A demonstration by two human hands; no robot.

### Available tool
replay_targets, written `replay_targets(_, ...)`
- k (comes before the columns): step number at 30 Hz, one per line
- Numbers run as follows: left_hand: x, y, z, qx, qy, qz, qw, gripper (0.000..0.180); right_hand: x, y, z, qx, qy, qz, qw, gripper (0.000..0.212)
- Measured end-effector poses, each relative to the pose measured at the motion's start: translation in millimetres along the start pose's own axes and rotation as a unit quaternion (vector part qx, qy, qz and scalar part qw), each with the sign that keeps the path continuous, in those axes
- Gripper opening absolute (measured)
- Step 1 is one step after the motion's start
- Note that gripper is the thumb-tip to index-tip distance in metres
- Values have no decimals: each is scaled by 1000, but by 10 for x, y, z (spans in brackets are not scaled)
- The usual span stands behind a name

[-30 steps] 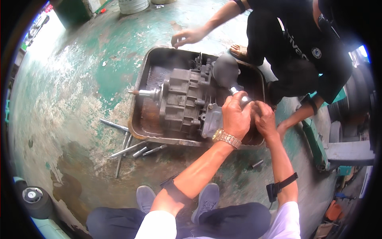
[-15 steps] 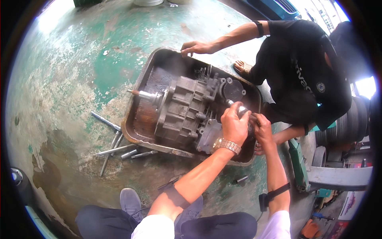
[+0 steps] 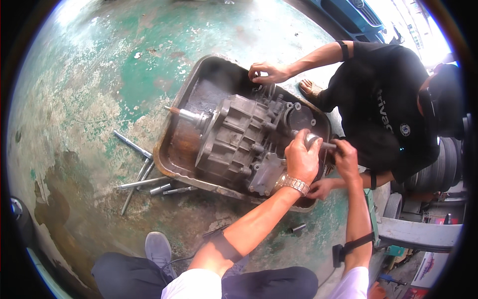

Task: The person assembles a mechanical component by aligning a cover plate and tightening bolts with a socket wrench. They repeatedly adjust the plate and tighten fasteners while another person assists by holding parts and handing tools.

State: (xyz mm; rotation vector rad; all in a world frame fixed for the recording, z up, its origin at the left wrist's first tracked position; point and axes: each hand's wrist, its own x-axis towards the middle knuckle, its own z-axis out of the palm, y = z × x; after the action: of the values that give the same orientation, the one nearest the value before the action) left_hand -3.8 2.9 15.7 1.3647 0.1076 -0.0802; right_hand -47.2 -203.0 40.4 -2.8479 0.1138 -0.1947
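- Nearest the camera: dark trousers and a grey shoe (image 3: 158, 248) on the worn green floor (image 3: 89, 74).
- Left hand (image 3: 301, 160), metal watch on the wrist, fingers clamped around a silver cylinder (image 3: 313, 139) at the gearbox's right end.
- Right hand (image 3: 345, 157) just beside it, fingers closed on the same part's thin stem.
- Gearbox (image 3: 244, 142) lies on its side inside a rusty metal tray (image 3: 172, 149).
- Loose metal rods (image 3: 142, 177) lie left of the tray.
- Farther: another person's hand (image 3: 266, 73) touches the tray's far rim.
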Motion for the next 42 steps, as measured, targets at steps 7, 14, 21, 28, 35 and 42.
replay_targets(7,0,32,-11,-6,-4,-10,1000,43,228,-69,-186,-16,-65,7,998,29)
replay_targets(14,-55,-69,-103,-14,14,-56,998,84,418,-62,-226,-68,-20,-56,996,29)
replay_targets(21,72,-232,-76,19,-1,-66,998,89,561,-145,-423,-63,-55,-59,995,26)
replay_targets(28,119,-247,-100,-9,0,-88,996,83,505,-222,-531,-59,-97,-63,992,25)
replay_targets(35,213,-129,-192,34,-7,-101,994,79,391,-200,-547,-63,-121,-34,990,27)
replay_targets(42,294,-62,-284,12,-46,-117,992,72,-122,-234,-357,7,-127,-13,992,30)
